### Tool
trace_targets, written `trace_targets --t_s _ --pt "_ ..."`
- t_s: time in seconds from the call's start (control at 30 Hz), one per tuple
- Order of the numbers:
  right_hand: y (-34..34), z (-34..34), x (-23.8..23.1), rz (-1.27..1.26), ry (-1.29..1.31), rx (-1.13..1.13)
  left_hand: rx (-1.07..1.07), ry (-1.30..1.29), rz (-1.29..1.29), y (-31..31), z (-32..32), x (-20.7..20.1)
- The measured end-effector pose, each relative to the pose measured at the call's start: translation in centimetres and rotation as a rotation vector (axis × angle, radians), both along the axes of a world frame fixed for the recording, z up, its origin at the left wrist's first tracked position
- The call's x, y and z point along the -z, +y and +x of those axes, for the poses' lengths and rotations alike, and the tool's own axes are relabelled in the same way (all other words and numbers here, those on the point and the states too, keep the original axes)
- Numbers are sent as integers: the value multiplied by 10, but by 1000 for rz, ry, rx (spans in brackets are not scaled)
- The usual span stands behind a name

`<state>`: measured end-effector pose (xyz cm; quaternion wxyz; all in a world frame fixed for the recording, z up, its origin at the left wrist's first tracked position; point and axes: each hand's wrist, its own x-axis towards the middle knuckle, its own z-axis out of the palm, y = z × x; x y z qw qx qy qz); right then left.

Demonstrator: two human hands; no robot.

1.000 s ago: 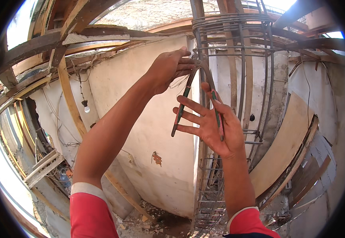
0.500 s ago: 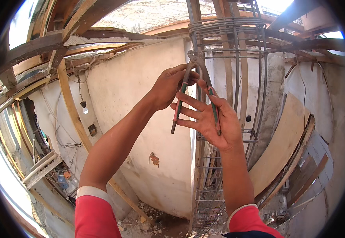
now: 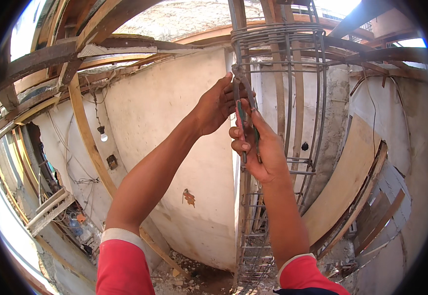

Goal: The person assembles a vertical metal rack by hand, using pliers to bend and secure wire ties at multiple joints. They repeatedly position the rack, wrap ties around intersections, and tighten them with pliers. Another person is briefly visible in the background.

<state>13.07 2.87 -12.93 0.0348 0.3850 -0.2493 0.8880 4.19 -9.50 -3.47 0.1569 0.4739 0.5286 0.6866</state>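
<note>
My right hand [image 3: 265, 155] is wrapped round the handles of a pair of end-cutting pincers [image 3: 239, 88], whose grips are green and red. The pincers stand upright, jaws at the top, against a near corner bar of a tall rebar cage [image 3: 289, 98]. Beside the jaws and upper handles is my left hand [image 3: 213, 109], thumb up and fingers curled in behind the tool. What those fingers hold, if anything, is hidden. Several steel rings [image 3: 275, 34] are bunched round the cage above my hands.
A pale wall [image 3: 174, 123] stands behind the cage. Wooden beams [image 3: 42, 61] cross overhead, and a slanting timber [image 3: 88, 132] runs down at left near a hanging bulb [image 3: 103, 133]. A curved board [image 3: 347, 182] leans at right. Rubble [image 3: 179, 270] lies on the floor.
My right hand has gone from spread fingers to a closed grip, bringing the pincers' handles together. The left fingers have shifted slightly in behind the tool.
</note>
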Motion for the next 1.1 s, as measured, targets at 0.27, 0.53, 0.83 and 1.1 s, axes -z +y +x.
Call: trace_targets --t_s 0.27,0.53,0.83,1.1 --pt "-51 -5 17 6 -216 583 -428 305 -164 16 -14 -10" --pt "-130 -40 -1 -16 -30 708 -1232 1131 -704 -14 54 -37" --pt "-166 -280 -85 -752 305 228 -883 1247 -781 -13 -4 -85" --pt "-131 -248 -45 -71 22 981 -809 961 -917 -33 -35 -86"
